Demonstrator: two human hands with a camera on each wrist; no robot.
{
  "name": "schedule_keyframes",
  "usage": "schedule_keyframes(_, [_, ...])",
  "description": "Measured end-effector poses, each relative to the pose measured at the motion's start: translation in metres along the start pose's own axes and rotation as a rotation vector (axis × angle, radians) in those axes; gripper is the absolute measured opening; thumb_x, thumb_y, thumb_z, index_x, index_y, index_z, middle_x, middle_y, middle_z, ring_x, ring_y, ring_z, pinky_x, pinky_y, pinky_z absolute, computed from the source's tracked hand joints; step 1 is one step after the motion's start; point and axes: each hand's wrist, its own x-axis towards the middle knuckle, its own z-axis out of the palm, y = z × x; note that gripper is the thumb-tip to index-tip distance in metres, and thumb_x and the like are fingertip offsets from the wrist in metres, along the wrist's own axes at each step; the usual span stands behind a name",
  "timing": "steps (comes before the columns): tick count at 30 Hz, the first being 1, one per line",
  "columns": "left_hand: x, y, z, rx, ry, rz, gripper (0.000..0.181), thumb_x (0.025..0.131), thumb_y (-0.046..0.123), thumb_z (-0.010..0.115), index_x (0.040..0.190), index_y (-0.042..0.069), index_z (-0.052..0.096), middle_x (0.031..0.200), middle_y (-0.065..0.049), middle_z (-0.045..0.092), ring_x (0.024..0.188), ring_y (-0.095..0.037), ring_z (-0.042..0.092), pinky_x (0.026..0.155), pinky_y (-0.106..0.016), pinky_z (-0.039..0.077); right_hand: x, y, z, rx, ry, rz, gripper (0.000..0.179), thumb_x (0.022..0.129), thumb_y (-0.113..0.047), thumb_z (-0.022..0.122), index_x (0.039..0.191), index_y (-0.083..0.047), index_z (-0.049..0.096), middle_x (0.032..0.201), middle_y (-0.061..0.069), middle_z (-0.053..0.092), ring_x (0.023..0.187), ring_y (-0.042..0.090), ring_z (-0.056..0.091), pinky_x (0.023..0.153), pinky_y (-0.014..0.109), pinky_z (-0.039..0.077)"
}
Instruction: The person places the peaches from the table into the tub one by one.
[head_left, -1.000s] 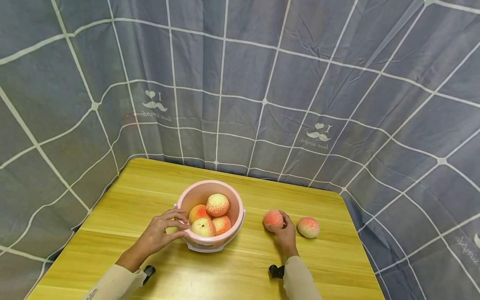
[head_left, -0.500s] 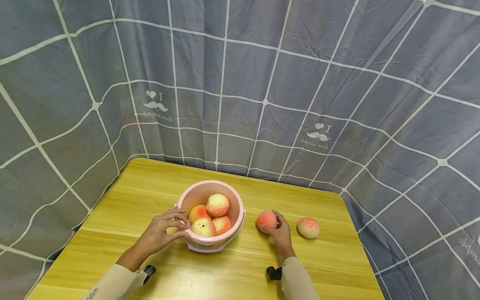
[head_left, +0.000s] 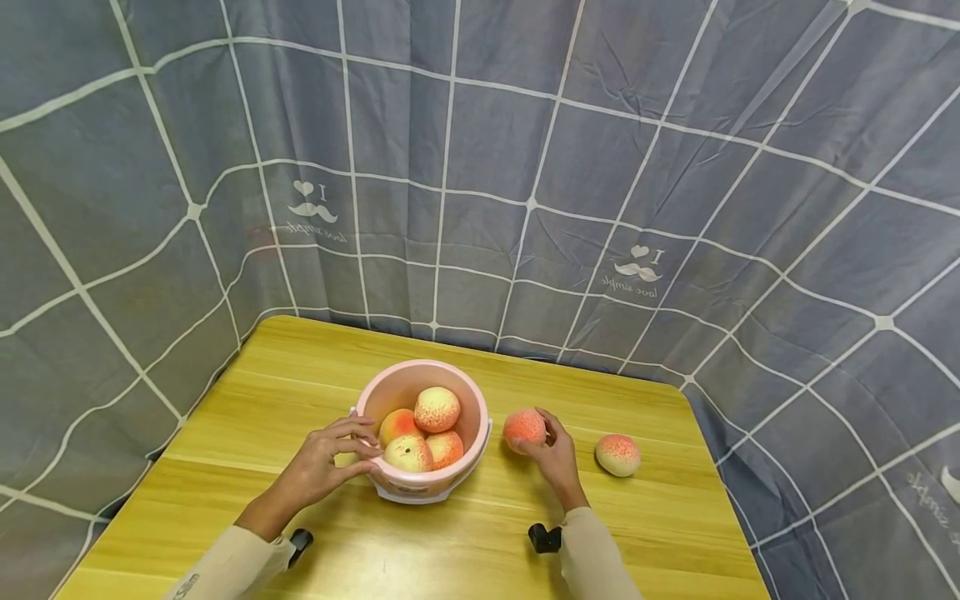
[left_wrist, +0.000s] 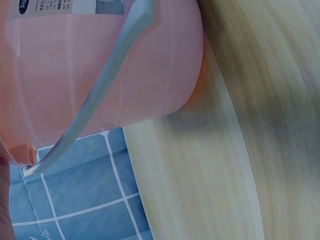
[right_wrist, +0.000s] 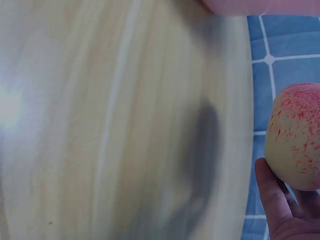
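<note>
A pink bucket [head_left: 468, 385] stands on the table and has several peaches [head_left: 437, 409] in it. My left hand [head_left: 327, 458] grips its left rim, thumb toward the front and fingers at the edge. To the right of the bucket, my right hand [head_left: 553, 457] holds a red-and-cream peach [head_left: 524, 430] between thumb and fingers. In the right wrist view that peach [right_wrist: 296, 137] sits on the fingers, and a shadow falls on the wood. Farther right, another peach [head_left: 618, 455] lies on the table. The left wrist view shows the bucket's side with its pale handle [left_wrist: 100, 90] hanging down.
The yellow wood-grain table [head_left: 300, 367] has a rounded far edge. Behind it and at both sides hangs a grey-blue curtain [head_left: 480, 217] with white grid lines. A black strap end [head_left: 544, 538] shows at the right cuff, with a similar one [head_left: 300, 546] at the left.
My right hand has carried its peach left, toward the bucket, and away from the other peach on the table. The left hand stays on the rim.
</note>
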Motion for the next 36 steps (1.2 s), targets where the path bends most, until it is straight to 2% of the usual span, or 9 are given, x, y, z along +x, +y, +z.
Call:
schedule_keyframes(7, [0.002,0.002,-0.001,0.004,0.003,-0.008,0.029,0.059,-0.001,0.086,0.083,0.012,0.077,0.093,-0.002,0.068,0.104,-0.037,0.061,0.113,-0.014,0.028,0.000,-0.018,0.001,0.027,-0.013,-0.033,0.067,0.078,-0.005,0.079,0.138,-0.002,0.049,0.132,0.021,0.054,0.115,0.036,0.056,0.101,0.051,0.049])
schedule_keyframes(14, [0.003,0.003,-0.001,0.012,0.006,-0.011,0.029,0.059,-0.002,0.086,0.083,0.013,0.077,0.093,-0.002,0.068,0.103,-0.036,0.062,0.112,-0.013,0.029,0.003,-0.032,0.002,0.043,-0.023,-0.036,0.067,0.079,-0.005,0.079,0.139,-0.005,0.049,0.133,0.020,0.054,0.116,0.033,0.056,0.098,0.043,0.052])
schedule_keyframes(19, [0.001,0.002,-0.001,0.007,0.002,-0.016,0.028,0.059,-0.002,0.086,0.082,0.012,0.077,0.092,-0.004,0.069,0.104,-0.037,0.061,0.113,-0.015,0.029,0.003,-0.043,0.003,0.071,-0.036,-0.072,0.069,0.080,-0.004,0.077,0.141,-0.003,0.046,0.136,0.021,0.051,0.119,0.036,0.054,0.099,0.044,0.052])
schedule_keyframes(27, [0.001,0.001,0.000,0.006,0.003,-0.015,0.028,0.059,-0.001,0.086,0.082,0.012,0.077,0.093,-0.003,0.069,0.104,-0.037,0.061,0.112,-0.011,0.027,0.006,-0.057,0.005,0.099,-0.022,-0.100,0.066,0.080,-0.006,0.077,0.139,-0.006,0.049,0.135,0.016,0.051,0.114,0.033,0.056,0.088,0.031,0.058])
schedule_keyframes(33, [0.001,0.001,0.000,0.013,0.006,-0.010,0.029,0.057,-0.001,0.086,0.082,0.011,0.077,0.093,0.001,0.068,0.103,-0.036,0.061,0.112,-0.011,0.028,0.007,-0.070,0.005,0.134,-0.036,-0.113,0.065,0.081,-0.006,0.077,0.139,-0.006,0.048,0.136,0.015,0.050,0.115,0.032,0.056,0.086,0.030,0.058])
schedule_keyframes(36, [0.001,0.001,-0.001,0.010,0.001,-0.019,0.027,0.058,0.000,0.086,0.081,0.011,0.077,0.094,0.003,0.068,0.104,-0.036,0.061,0.112,-0.011,0.027,0.007,-0.077,0.005,0.147,-0.054,-0.093,0.065,0.081,-0.005,0.077,0.139,-0.006,0.048,0.137,0.014,0.050,0.117,0.031,0.056,0.087,0.029,0.058])
